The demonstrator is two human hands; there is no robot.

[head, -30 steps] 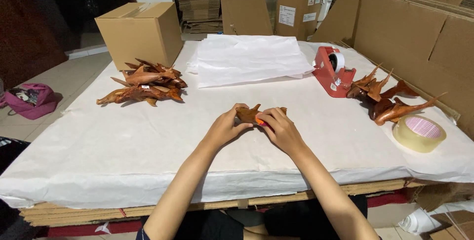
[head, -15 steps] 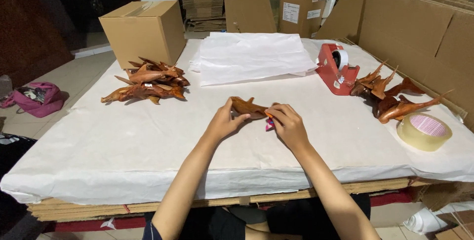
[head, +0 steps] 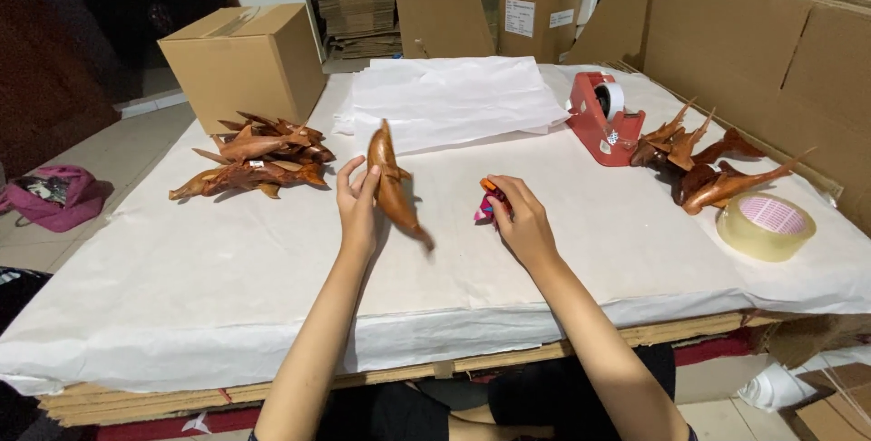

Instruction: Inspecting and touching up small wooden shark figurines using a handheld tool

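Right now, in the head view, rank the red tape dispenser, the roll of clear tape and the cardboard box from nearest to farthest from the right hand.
1. Red tape dispenser: up and right of the right hand.
2. Roll of clear tape: far right, by the table edge.
3. Cardboard box: far left corner, across the table.

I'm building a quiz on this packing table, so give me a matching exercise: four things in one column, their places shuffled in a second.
1. wooden fish carving
2. tape dispenser
3. tape roll
4. cardboard box

a. far left corner of the table
b. in the left hand
c. near the right edge, lying flat
d. right of the white paper stack

Pairs: 1-b, 2-d, 3-c, 4-a
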